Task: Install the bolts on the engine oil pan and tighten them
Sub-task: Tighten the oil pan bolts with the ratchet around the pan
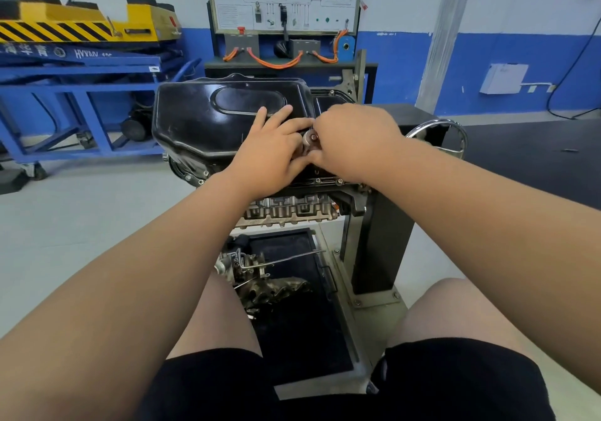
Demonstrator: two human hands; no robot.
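Head view. The oil pan sits in place on the upturned engine. Small bolts show along the pan's near flange, just below the hands, and one more shows at its far right corner. Whether they are fully tightened cannot be told. Judged status: installation is partly complete and tightening is in progress at the pan's near right edge, with the remaining flange positions still to be checked.

Both forearms reach forward and meet at that edge. The left hand lies on the pan with its fingers straight, against the head of a ratchet; it shows no closed grip. The right hand is curled, its grip closed round the ratchet, with the knuckles uppermost. The socket and the bolt under it are hidden.
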